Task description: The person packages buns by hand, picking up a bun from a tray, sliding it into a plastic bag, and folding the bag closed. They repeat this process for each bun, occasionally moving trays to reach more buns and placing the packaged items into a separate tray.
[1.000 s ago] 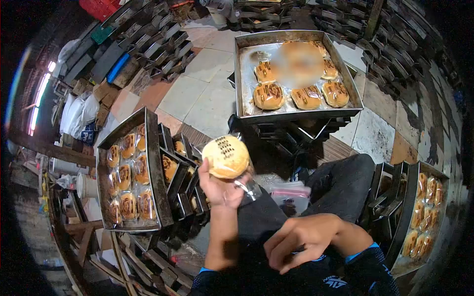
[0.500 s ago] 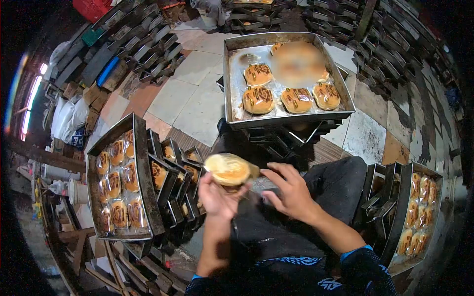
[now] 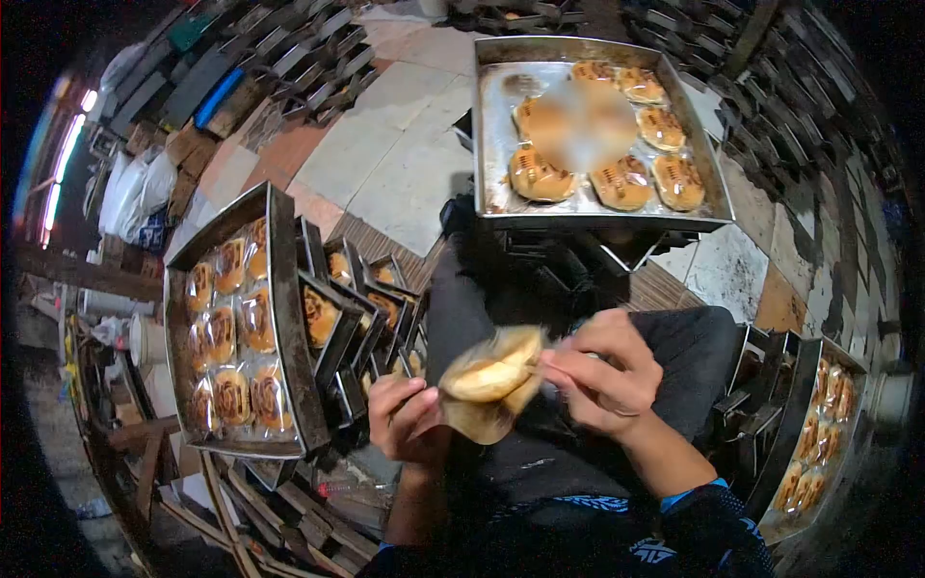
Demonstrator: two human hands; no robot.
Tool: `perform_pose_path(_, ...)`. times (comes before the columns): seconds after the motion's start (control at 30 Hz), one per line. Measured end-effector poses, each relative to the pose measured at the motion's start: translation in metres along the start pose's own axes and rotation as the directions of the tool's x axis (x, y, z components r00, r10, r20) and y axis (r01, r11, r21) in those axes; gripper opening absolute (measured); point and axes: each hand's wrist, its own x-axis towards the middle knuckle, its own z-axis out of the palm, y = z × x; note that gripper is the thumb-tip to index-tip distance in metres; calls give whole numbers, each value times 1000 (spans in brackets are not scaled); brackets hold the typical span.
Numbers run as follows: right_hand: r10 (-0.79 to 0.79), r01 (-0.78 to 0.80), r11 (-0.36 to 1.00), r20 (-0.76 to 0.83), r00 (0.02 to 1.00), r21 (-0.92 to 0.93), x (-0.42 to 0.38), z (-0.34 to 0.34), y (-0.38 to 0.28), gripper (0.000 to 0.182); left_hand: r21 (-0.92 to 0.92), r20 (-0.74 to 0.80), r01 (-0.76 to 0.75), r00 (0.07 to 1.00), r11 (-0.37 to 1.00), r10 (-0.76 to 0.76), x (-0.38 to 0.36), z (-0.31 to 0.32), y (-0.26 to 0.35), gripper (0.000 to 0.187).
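Both your hands (image 3: 501, 400) grip the wrapped bun (image 3: 489, 380) above your lap; trays (image 3: 602, 204) stand around on tiled floor (image 3: 385, 144).

A blur covers the middle of the far tray (image 3: 495, 135), so the buns (image 3: 621, 183) under it can't be made out, and the bun (image 3: 491, 380) between the hands is smeared too — its wrapper (image 3: 491, 424) has no sharp edge, and the right fingertips on it are indistinct. The lower stacks under that tray sink into shadow, while the white bucket (image 3: 433, 8) at the top is cut off by the edge — and the writing on the shirt (image 3: 597, 539) is too small to read.
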Motion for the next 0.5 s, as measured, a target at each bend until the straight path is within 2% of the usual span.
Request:
perform_pose_path(0.03, -59, 61, 996, -35, 998, 69, -17, 16, 21, 17, 67, 46, -15, 999, 998, 12, -8, -2, -13, 9)
perform_pose_path(0.07, 137, -137, 991, 20, 990, 1, -23, 39, 38, 13, 140, 62, 58, 996, 988, -67, -15, 4, -27, 11)
perform_pose_path(0.1, 439, -455, 881, 136, 888, 127, -34, 57, 57, 9, 212, 72, 127, 987, 969, -145, -22, 9, -40, 15)
perform_pose_path(0.17, 324, -342, 925, 127, 937, 165, -51, 69, 75, 6, 187, 94, 176, 976, 966, -196, -35, 5, -60, 15)
perform_pose_path(0.23, 306, -322, 925, 108, 946, 199, -49, 74, 71, 7, 108, 33, 221, 974, 969, -226, -45, 3, -59, 10)
perform_pose_path(0.3, 289, -301, 926, 87, 953, 226, -48, 78, 66, 8, 173, 25, 237, 969, 956, -245, -50, 5, -59, 8)
perform_pose_path(0.37, 187, -186, 982, 85, 979, -16, -42, 83, 72, 10, -48, 19, 181, 983, 982, -180, -48, 21, -66, 4)
perform_pose_path(0.4, 29, -29, 999, 2, 1000, 40, -35, 101, 82, 9, -36, 40, 164, 986, 986, -163, -45, 33, -67, 7)
perform_pose_path(0.43, 45, -46, 993, 8, 999, 105, -26, 116, 84, 7, 130, 121, 199, 969, 971, -215, -37, 40, -68, 8)
perform_pose_path(0.5, 141, -143, 989, -68, 988, -28, -7, 126, 101, 10, 168, -80, 360, 933, 918, -351, -28, 53, -85, 13)
